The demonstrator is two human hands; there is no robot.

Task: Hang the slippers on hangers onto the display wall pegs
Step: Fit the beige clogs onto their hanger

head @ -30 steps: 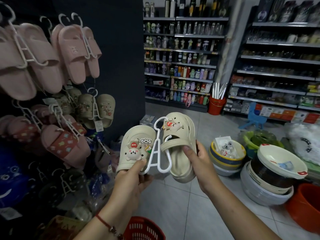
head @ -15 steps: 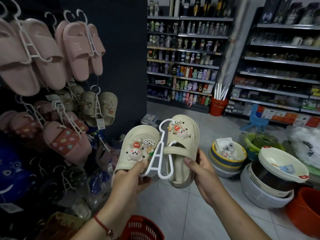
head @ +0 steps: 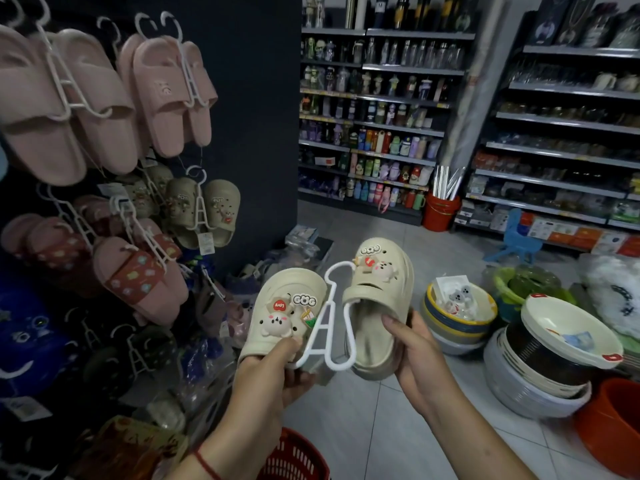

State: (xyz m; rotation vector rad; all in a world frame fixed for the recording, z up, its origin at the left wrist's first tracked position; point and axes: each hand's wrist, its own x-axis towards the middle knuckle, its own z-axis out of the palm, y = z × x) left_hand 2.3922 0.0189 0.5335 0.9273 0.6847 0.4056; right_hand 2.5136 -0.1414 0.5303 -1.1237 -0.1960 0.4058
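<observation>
A white charm on the toe of the cream slipper gripped by the left hand read "GOG" in rounded outlined letters. Just beside it, a red heart-shaped charm carried the word "LOVE", seen upside down from the head view. The other cream slipper, held by the right hand, bore a matching white charm of the same lettering near its toe tip, too small to spell out with certainty. Price strips along the shelves and the paper tag under the hanging beige pair were too blurred to read.
</observation>
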